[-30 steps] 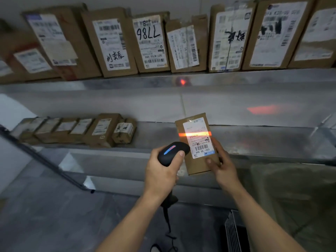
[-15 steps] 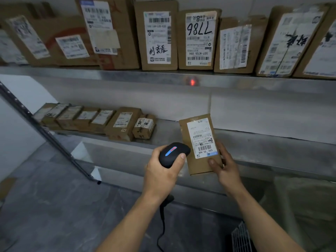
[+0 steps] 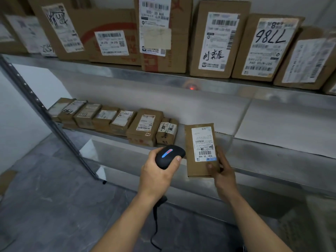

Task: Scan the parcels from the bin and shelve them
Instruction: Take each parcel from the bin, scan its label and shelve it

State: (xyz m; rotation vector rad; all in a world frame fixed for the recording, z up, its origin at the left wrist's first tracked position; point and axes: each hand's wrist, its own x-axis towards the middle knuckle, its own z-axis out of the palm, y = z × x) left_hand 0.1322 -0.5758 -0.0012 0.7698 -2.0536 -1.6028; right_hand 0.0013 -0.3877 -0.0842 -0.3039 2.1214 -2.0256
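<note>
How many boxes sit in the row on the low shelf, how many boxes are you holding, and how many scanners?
Boxes in the low-shelf row: 7
Held box: 1
Scanner: 1
Total: 9

Held parcel [image 3: 201, 150] label: "530- 05 A68" | Upper-shelf box [image 3: 266, 50] label: handwritten "7786", inverted, printed "8"

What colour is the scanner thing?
Black scanner, with a blue-and-red light strip, seen in the head view.

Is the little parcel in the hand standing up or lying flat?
Standing up: the right hand holds the parcel upright, label facing the camera.
</note>
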